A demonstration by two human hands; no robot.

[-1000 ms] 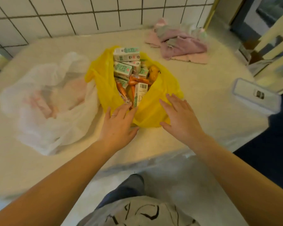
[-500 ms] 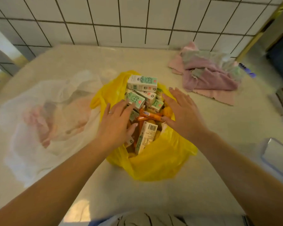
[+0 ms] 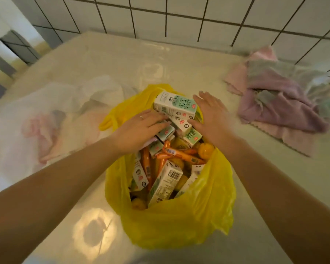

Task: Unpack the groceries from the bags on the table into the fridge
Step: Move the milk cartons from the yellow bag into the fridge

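The yellow plastic bag (image 3: 179, 216) stood open on the table (image 3: 122, 60), packed with small milk cartons (image 3: 174, 106), orange sausage sticks (image 3: 181, 154) and yellow fruit (image 3: 206, 149). The left hand (image 3: 139, 130) lay flat on the cartons, fingers straight, its grip released. The right hand (image 3: 212, 115) rested beside the top carton, likewise grasping nothing. A white plastic bag (image 3: 46, 119) lay left; crumpled cloths (image 3: 280, 100) sat right.

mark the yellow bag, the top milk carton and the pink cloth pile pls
yellow bag (image 3: 179, 225): head view, near front wall.
top milk carton (image 3: 174, 105): head view, printed top face.
pink cloth pile (image 3: 278, 107): head view, mauve fold at middle.
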